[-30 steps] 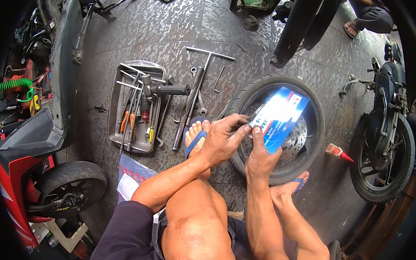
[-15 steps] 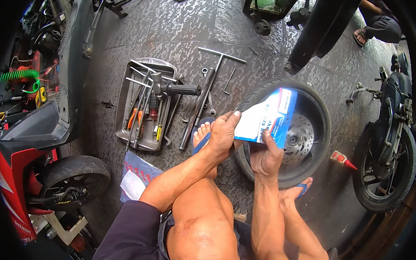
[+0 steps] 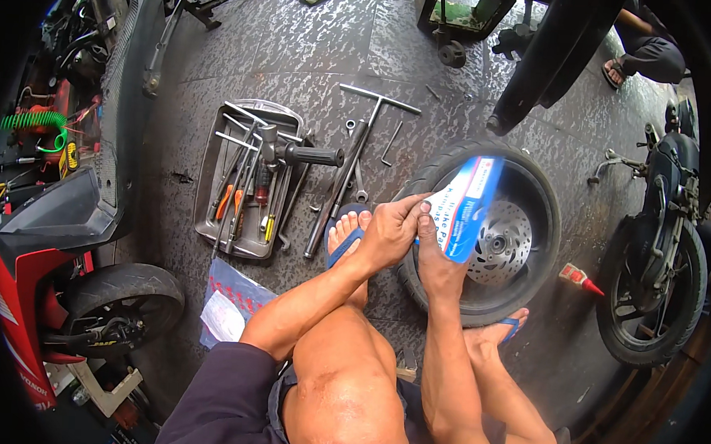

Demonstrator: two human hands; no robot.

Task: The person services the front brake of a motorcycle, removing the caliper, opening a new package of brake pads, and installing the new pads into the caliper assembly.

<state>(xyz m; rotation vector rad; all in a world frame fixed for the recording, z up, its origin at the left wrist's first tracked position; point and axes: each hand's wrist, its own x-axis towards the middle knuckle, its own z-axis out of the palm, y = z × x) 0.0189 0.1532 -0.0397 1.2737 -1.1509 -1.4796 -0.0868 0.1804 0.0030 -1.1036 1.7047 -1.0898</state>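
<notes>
Over a motorcycle wheel with a perforated brake disc (image 3: 505,244), I hold a flat blue-and-white package (image 3: 470,208) in both hands. My right hand (image 3: 440,267) is closed on its lower left part, with the thumb lying across the front. My left hand (image 3: 394,230) is closed too, its fingertips pinching the package's left edge right beside the right thumb. The package is tilted, its printed face partly turned up. The wheel lies flat on the floor between my feet, its tyre (image 3: 447,158) partly covered by my hands and the package.
Left of the wheel stands a metal tray (image 3: 204,190) holding a hammer and several tools. A T-handle wrench (image 3: 373,110) and spanners lie beside it. A plastic packet (image 3: 235,296) is near my left knee, a red-and-white tube (image 3: 582,278) at right. Motorcycles flank both sides; another person's foot (image 3: 612,72) shows far right.
The package has turned and tilted to a narrower angle. My left hand has moved right, bringing its fingers against my right thumb; my right hand has shifted slightly left.
</notes>
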